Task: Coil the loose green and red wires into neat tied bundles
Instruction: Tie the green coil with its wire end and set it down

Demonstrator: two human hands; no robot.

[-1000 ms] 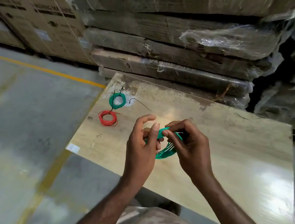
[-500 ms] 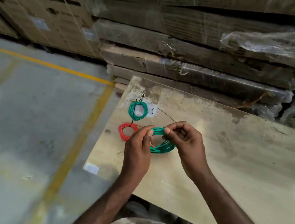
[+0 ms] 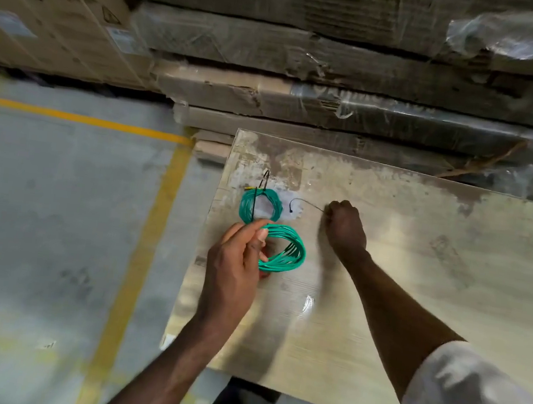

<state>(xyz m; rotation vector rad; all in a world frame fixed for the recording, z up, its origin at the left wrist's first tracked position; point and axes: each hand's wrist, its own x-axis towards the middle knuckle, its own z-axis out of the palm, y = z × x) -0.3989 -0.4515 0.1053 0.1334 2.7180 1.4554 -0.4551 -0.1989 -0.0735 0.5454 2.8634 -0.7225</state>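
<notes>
One hand, the right [image 3: 344,226], is now taken off the untied green coil [image 3: 283,249] and curled around the black cable tie [image 3: 305,203] beside the tied green bundle [image 3: 260,205], while the coil is pinched by the left hand [image 3: 238,258], so tying looks imminent.

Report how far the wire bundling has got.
Done: one green coil lies tied on the board. In hand: the left hand holds a second green coil, not yet tied, while the right hand pinches a loose black tie. Left: tying this coil. The red wire is mostly hidden behind the left hand.

The wire coil [image 3: 282,251] looked glossy green plastic; the board [image 3: 417,270] was pale, shiny wood grain, scuffed toward the frame's upper middle.
</notes>
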